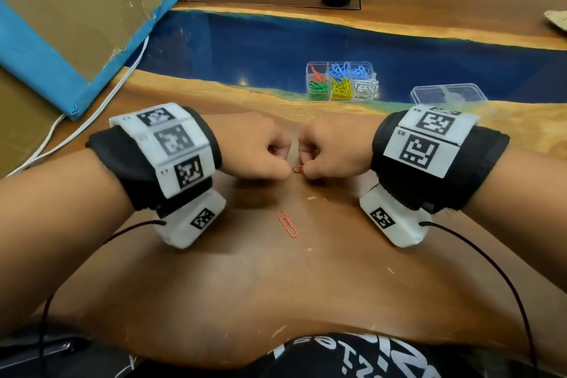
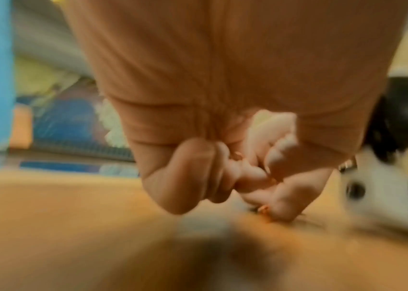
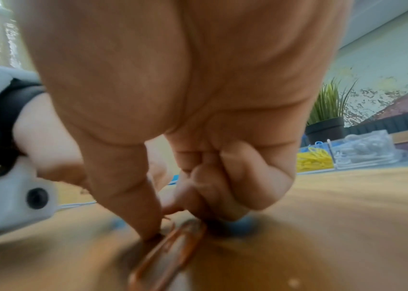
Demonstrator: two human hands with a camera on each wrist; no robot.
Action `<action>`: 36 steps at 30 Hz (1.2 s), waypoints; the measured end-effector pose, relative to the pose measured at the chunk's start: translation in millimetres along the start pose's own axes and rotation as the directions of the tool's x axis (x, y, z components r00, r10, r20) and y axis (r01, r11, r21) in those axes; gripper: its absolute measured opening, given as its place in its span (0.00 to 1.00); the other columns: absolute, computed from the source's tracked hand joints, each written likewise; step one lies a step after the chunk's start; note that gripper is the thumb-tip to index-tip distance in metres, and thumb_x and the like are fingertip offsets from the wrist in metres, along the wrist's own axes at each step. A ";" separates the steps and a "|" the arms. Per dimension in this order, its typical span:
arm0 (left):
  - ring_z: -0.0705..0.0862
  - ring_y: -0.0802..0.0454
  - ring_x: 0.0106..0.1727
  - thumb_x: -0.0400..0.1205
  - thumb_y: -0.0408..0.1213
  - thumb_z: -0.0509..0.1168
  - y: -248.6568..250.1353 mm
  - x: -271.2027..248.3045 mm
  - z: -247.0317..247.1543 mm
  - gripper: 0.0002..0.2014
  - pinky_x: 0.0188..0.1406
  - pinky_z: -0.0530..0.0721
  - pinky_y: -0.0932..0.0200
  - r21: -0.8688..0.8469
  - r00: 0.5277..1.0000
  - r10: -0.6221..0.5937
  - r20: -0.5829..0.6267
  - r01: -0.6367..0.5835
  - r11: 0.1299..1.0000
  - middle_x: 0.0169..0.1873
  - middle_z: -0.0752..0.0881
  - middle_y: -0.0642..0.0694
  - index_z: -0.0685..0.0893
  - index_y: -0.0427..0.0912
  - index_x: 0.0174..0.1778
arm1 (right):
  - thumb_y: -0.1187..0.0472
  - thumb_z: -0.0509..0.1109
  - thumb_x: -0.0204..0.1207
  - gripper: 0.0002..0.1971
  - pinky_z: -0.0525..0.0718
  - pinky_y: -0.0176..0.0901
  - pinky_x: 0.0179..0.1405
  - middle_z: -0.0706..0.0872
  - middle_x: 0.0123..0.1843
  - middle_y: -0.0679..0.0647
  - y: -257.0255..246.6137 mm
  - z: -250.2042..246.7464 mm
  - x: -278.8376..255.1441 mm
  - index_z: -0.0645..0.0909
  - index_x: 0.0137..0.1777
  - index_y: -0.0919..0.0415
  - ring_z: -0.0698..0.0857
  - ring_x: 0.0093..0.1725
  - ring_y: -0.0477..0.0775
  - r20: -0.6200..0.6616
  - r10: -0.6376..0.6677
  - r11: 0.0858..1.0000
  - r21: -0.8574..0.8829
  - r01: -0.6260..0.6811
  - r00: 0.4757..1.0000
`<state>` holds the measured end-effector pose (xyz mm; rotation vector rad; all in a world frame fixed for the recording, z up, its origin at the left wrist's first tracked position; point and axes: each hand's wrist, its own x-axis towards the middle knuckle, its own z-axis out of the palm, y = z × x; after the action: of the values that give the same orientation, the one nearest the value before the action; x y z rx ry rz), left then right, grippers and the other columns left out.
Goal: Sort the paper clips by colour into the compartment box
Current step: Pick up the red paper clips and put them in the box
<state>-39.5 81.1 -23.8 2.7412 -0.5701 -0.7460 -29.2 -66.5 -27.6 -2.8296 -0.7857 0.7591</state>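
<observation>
1. The head view is evenly bright and mostly sharp; straight lines bow toward its edges.
2. Small glints sit on the glossy blue strip of the table (image 1: 260, 49).
3. Soft shadows pool under both wrists.
4. Both wrist views are heavily blurred, perhaps from motion; nearby skin fills them, and the backgrounds smear.

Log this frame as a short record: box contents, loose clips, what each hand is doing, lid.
compartment box: open; orange, blue, green, yellow, white clips sorted inside
loose clip: orange, flat on the table, nearer the person than the hands
right hand: pinches an orange clip at the table
left hand: curled, fingertips beside that clip; hold unclear
lid: right of the box
</observation>
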 end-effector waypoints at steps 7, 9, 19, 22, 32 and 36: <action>0.67 0.54 0.13 0.67 0.27 0.62 -6.0 -6.3 11.8 0.07 0.11 0.65 0.69 -0.672 0.995 0.035 0.092 0.036 0.739 0.18 0.71 0.42 0.72 0.40 0.29 | 0.55 0.69 0.73 0.03 0.72 0.36 0.30 0.79 0.32 0.46 5.2 -2.3 0.4 0.80 0.41 0.53 0.77 0.38 0.51 -0.059 -0.020 1.000 -0.006 0.020 0.998; 0.68 0.56 0.13 0.65 0.28 0.60 -8.3 -5.6 13.2 0.06 0.11 0.67 0.69 -0.702 0.996 0.020 0.087 0.046 0.710 0.19 0.73 0.43 0.74 0.40 0.36 | 0.56 0.69 0.73 0.03 0.71 0.38 0.31 0.78 0.32 0.44 8.0 -3.8 1.3 0.79 0.44 0.52 0.76 0.38 0.51 -0.085 -0.018 1.000 0.019 0.020 0.996; 0.72 0.51 0.17 0.59 0.32 0.52 0.0 -3.5 12.8 0.04 0.13 0.71 0.66 -0.780 0.963 0.075 0.257 0.161 0.605 0.24 0.73 0.43 0.71 0.42 0.22 | 0.49 0.72 0.72 0.08 0.71 0.39 0.32 0.77 0.32 0.44 20.5 -10.2 0.5 0.79 0.47 0.48 0.74 0.33 0.43 -0.101 -0.023 1.000 -0.011 0.022 0.995; 0.68 0.53 0.18 0.62 0.33 0.55 6.7 -4.4 13.1 0.03 0.15 0.67 0.68 -0.720 0.960 0.071 0.271 0.153 0.677 0.22 0.70 0.47 0.72 0.43 0.24 | 0.49 0.75 0.70 0.08 0.72 0.38 0.38 0.77 0.31 0.43 18.7 -8.0 4.6 0.80 0.45 0.48 0.75 0.35 0.46 -0.088 -0.027 0.998 -0.067 0.021 0.996; 0.76 0.63 0.26 0.71 0.42 0.72 23.3 0.7 13.3 0.02 0.26 0.70 0.73 0.153 0.980 0.164 0.112 -0.180 0.972 0.20 0.75 0.55 0.87 0.52 0.38 | 0.60 0.72 0.73 0.06 0.77 0.36 0.39 0.79 0.34 0.42 35.2 -10.6 -3.3 0.85 0.49 0.52 0.78 0.44 0.50 -0.143 0.054 0.998 -0.032 -0.059 0.988; 0.76 0.63 0.25 0.71 0.42 0.71 28.0 3.5 12.9 0.02 0.27 0.71 0.72 0.205 0.978 0.166 0.125 -0.189 0.960 0.20 0.76 0.55 0.87 0.50 0.37 | 0.62 0.70 0.72 0.07 0.80 0.41 0.46 0.77 0.33 0.42 36.7 -7.3 -8.9 0.83 0.48 0.52 0.79 0.44 0.52 -0.142 0.067 0.997 -0.026 -0.071 0.988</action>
<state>-52.1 52.8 -27.0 2.8043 -0.9604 -0.8339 -15.6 -102.3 -25.8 -2.9128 -0.6880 0.5522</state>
